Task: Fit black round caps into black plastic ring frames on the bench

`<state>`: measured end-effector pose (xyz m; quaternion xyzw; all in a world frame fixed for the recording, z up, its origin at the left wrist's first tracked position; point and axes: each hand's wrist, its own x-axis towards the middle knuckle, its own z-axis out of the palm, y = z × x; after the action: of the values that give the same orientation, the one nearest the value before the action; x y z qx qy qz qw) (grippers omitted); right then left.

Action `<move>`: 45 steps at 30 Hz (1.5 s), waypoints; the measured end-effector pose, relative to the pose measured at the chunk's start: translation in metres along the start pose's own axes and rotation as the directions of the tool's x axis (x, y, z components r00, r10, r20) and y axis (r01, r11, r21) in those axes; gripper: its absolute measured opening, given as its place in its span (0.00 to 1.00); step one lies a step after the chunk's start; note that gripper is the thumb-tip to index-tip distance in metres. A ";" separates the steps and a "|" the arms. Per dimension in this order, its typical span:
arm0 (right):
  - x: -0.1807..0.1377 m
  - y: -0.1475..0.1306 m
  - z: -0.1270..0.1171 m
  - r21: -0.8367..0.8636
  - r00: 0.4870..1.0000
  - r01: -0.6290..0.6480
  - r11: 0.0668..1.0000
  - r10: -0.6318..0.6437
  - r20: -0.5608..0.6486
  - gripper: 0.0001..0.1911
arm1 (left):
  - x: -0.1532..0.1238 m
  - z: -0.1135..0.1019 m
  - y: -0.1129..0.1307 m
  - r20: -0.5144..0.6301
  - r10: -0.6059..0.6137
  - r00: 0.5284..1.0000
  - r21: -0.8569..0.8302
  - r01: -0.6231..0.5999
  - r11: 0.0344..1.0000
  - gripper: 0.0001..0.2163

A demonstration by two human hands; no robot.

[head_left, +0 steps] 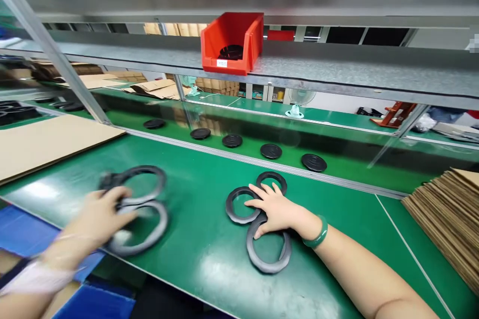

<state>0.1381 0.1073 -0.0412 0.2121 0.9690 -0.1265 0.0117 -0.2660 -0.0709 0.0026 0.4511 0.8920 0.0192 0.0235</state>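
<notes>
Three dark rubber rings (268, 254) lie close together on the green table (202, 249) in front of me. My right hand (275, 209), with a green bangle at the wrist, rests flat on them with fingers spread. To the left, my left hand (99, 217) is blurred by motion and curls over two more dark rings (140, 219), its fingers closed around where they overlap.
A row of black discs (232, 140) sits on the conveyor behind a metal rail. An orange bin (232, 42) stands on the shelf above. Cardboard sheets (45, 142) lie far left, a cardboard stack (452, 214) far right, blue trays (22, 234) near left.
</notes>
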 end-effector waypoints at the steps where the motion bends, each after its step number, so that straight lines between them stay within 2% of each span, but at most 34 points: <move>1: -0.001 -0.001 -0.001 0.012 1.000 0.012 1.000 -0.012 0.012 0.50 | 0.005 0.009 0.012 0.009 0.051 0.999 0.010 -0.051 0.999 0.21; 5: -0.003 -0.004 -0.006 0.050 0.998 0.019 0.999 -0.022 0.065 0.51 | 0.035 0.037 0.088 0.138 0.315 0.939 0.011 -0.319 0.948 0.32; 9: -0.002 -0.004 -0.011 0.089 0.989 0.013 0.996 -0.026 0.149 0.53 | 0.068 0.039 0.155 0.186 0.406 0.895 0.024 -0.418 0.908 0.40; 12: -0.003 -0.003 -0.014 0.137 0.979 0.001 0.991 -0.029 0.204 0.53 | 0.087 0.037 0.187 0.200 0.404 0.893 0.038 -0.419 0.907 0.43; 15: -0.004 -0.004 -0.017 0.161 0.979 -0.002 0.987 -0.031 0.204 0.52 | 0.096 0.039 0.210 0.167 0.346 0.923 0.055 -0.359 0.932 0.42; 18: -0.004 -0.003 -0.017 0.172 0.981 -0.002 0.985 -0.032 0.193 0.53 | 0.092 0.045 0.228 0.115 0.257 0.960 0.070 -0.266 0.961 0.41; 25: -0.003 -0.007 -0.011 0.107 0.990 -0.036 0.994 0.020 0.142 0.55 | 0.068 0.055 0.252 0.027 0.119 0.992 0.068 -0.121 0.990 0.41; 28: -0.003 -0.012 -0.011 0.046 0.996 -0.037 0.998 0.033 0.085 0.57 | 0.071 0.054 0.252 0.035 0.052 0.998 0.054 -0.054 0.997 0.43; 33: -0.001 -0.015 -0.012 0.060 0.999 -0.004 0.998 0.002 0.037 0.53 | 0.081 0.049 0.245 0.080 -0.016 0.997 0.002 0.016 1.000 0.50; 38: 0.006 -0.012 -0.009 -0.010 0.993 0.037 0.999 -0.038 -0.113 0.51 | 0.081 0.046 0.243 0.093 0.022 0.995 -0.070 -0.016 0.997 0.50; 42: 0.009 -0.003 -0.005 -0.030 0.995 0.024 0.999 -0.027 -0.092 0.46 | 0.071 0.045 0.248 0.052 0.069 0.996 -0.119 -0.063 0.991 0.46; 45: 0.006 0.005 0.003 -0.093 0.995 0.025 0.995 -0.034 -0.095 0.44 | 0.051 0.043 0.240 -0.018 0.119 0.993 -0.173 -0.120 0.978 0.45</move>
<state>0.1348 0.1129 -0.0455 0.2027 0.9762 -0.0717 -0.0271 -0.1010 0.1129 -0.0278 0.5000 0.8583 0.1000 0.0580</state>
